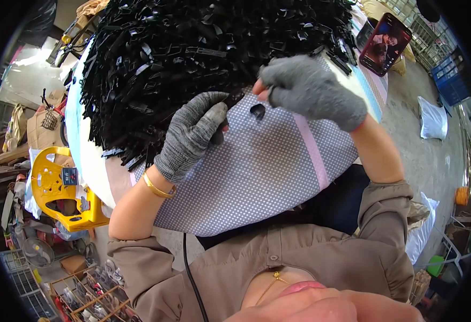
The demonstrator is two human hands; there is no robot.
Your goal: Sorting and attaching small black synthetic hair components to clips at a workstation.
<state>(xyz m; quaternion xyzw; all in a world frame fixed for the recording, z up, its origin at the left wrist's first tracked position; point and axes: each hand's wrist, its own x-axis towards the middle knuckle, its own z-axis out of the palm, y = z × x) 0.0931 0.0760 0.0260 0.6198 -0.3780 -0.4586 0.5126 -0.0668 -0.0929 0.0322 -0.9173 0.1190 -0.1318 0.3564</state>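
Note:
A large heap of thin black plastic pieces (192, 48) covers most of the round table. My left hand (190, 134), in a grey knitted glove, is curled at the heap's near edge. Its thumb and fingers close on a dark plastic piece (236, 98). Just to the right, my right hand (313, 91) wears a grey glove with bare fingertips. Those fingertips are pinched together, and what they hold is too small to make out. Below them, a small loose black piece (257, 111) shows against the grey dotted cloth (246, 177).
A phone (385, 44) with a lit screen stands at the table's right edge. On the left is a yellow plastic chair (58, 188). A black cable (190, 273) hangs down in front of me. White sacks (434, 118) and a blue crate (452, 75) are on the right.

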